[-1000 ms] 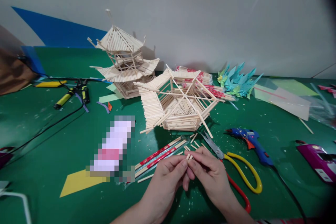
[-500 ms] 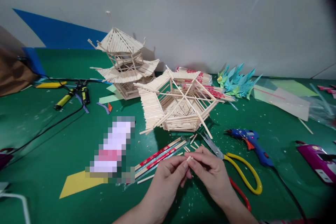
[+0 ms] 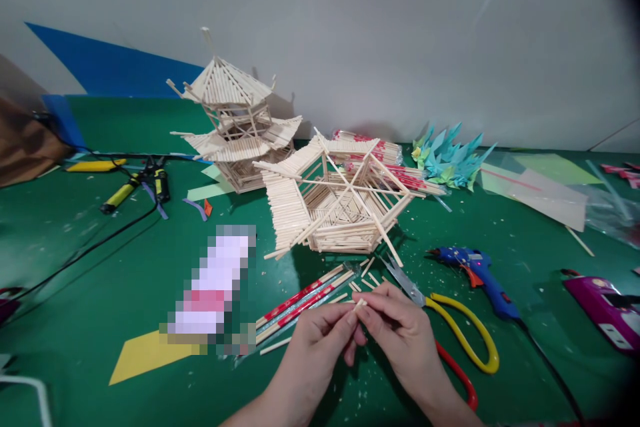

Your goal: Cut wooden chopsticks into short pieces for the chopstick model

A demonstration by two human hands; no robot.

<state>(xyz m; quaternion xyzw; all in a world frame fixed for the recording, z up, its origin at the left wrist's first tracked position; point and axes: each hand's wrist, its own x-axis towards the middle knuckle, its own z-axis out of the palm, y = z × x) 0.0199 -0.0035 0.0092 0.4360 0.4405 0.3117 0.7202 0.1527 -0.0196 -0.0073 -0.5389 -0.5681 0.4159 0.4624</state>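
Both my left hand [image 3: 320, 340] and my right hand [image 3: 397, 323] are closed, their fingertips meeting around short pieces of wooden stick [image 3: 359, 305]. How many pieces they pinch is hidden by the fingers. Just beyond the hands lie cut stick pieces [image 3: 369, 278] and long chopsticks in red-banded wrappers [image 3: 310, 305]. A half-roofed stick pavilion [image 3: 290, 213] stands behind them, with crossed sticks over its open top. Scissors with yellow and red handles [image 3: 463, 327] rest at the right hand, partly covered by it.
A blue glue gun [image 3: 473, 267] lies to the right, its cord running to the front edge. A finished stick pagoda [image 3: 233, 87] stands at the back left. Pliers [image 3: 123, 193], folded teal paper [image 3: 455, 157], a purple device [image 3: 600, 310] and yellow paper [image 3: 143, 353] are spread around.
My hands stay nearly in place, still pinching the pieces, with only a slight shift of the fingers. The view has tilted a little, moving the background slightly down.
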